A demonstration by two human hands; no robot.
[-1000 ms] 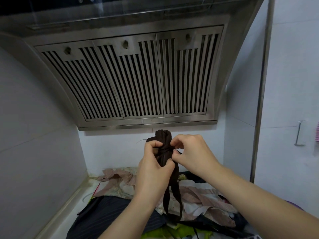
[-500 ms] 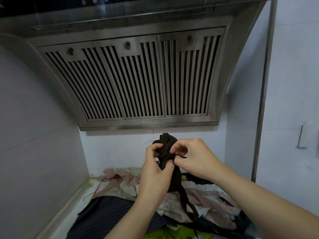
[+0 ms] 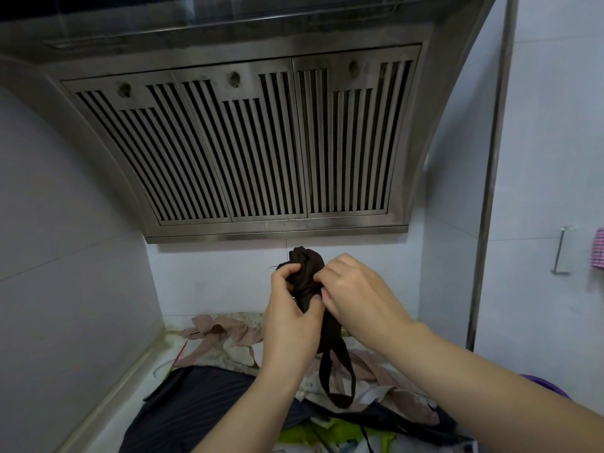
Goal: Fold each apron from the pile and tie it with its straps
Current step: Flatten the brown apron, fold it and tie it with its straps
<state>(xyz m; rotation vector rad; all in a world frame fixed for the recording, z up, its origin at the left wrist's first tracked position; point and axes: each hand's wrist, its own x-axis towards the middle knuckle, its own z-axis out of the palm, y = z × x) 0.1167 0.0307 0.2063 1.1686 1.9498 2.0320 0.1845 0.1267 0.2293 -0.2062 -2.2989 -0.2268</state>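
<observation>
This is a home kitchen, seen at the cooking corner. A stainless-steel range hood fills the upper wall, its three slatted grease filters side by side, each with a small round knob, and a dark glass panel along its top edge. The walls are large pale glossy tiles meeting at a corner, with a light countertop edged by a raised lip below. A metal pipe runs up the right wall. Further right a small metal hook is fixed to the tile, beside a pink checked cloth. Household fabrics lie heaped on the counter
</observation>
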